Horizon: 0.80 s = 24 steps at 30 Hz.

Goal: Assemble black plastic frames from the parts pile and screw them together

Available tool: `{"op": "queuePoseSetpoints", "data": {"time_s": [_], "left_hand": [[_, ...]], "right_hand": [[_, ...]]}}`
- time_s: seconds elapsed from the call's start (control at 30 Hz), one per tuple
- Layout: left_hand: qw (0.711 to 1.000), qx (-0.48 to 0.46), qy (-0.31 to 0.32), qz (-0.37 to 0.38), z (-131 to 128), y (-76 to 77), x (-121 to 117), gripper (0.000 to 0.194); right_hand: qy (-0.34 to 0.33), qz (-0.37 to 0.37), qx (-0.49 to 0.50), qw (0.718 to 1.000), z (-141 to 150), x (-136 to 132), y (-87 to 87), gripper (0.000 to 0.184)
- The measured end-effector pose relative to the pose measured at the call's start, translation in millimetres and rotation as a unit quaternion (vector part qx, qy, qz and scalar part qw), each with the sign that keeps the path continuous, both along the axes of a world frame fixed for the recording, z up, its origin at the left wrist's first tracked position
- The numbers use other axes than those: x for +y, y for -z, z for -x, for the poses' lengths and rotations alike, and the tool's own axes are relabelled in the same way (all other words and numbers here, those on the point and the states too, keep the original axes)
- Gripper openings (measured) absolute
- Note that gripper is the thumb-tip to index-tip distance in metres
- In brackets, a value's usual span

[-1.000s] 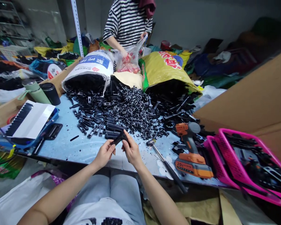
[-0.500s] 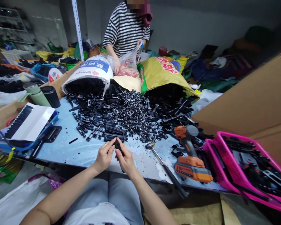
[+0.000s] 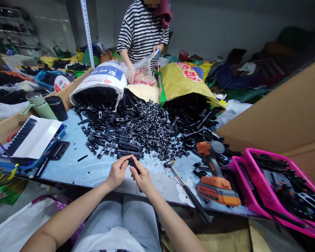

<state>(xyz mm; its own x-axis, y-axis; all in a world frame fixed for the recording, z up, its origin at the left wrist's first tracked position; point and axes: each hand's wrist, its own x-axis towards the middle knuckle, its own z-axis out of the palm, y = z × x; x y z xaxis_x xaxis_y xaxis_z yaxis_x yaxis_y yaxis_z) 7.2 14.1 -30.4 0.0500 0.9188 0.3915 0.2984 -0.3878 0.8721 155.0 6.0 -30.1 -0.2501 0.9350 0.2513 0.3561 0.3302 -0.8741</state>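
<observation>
Both my hands meet over the table's front edge around a small black plastic part (image 3: 133, 163). My right hand (image 3: 142, 178) is closed on its side, thumb and fingers along its length. My left hand (image 3: 117, 171) is closed too, its fingertips touching the part's upper end; the fingers hide much of it. Just beyond lie stacked long black parts (image 3: 130, 147) and a heap of small black pieces with metal pins (image 3: 154, 129). Right of my hands rest a hammer (image 3: 182, 183) and an orange cordless drill (image 3: 215, 178).
A white sack (image 3: 102, 75) and a yellow sack (image 3: 181, 84) spill black parts. Pink baskets (image 3: 262, 185) stand at right beside cardboard (image 3: 283, 115). At left are a blue tray (image 3: 42, 159), a green flask (image 3: 40, 105) and a black cup (image 3: 57, 108). Across the table, a person (image 3: 144, 31) handles a plastic bag.
My left fingers have shifted slightly on the black part, and the part is tilted a little more. The view has moved slightly; the tools lie as before.
</observation>
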Motion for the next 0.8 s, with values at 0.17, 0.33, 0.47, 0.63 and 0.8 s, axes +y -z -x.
{"op": "queuePoseSetpoints", "data": {"time_s": [0.17,0.33,0.47,0.63,0.8], "left_hand": [[0.985,-0.028,-0.047,0.161,-13,35.4,-10,0.040],[0.970,-0.074,-0.076,0.217,-12,58.7,-20,0.047],[0.976,0.020,-0.049,0.213,-2,61.4,-26,0.041],[0.976,0.193,-0.078,0.066,8,53.3,-27,0.039],[0.963,0.259,-0.069,-0.019,14,45.9,-25,0.036]], "right_hand": [[-0.062,0.021,-0.156,0.986,-17,16,5.3,0.045],[-0.065,0.000,-0.292,0.954,-23,19,10.2,0.041],[-0.098,-0.016,-0.295,0.950,-28,25,9.0,0.039],[-0.086,-0.047,-0.306,0.947,-53,45,2.9,0.040],[-0.073,-0.195,-0.355,0.911,-60,121,-69.0,0.047]]}}
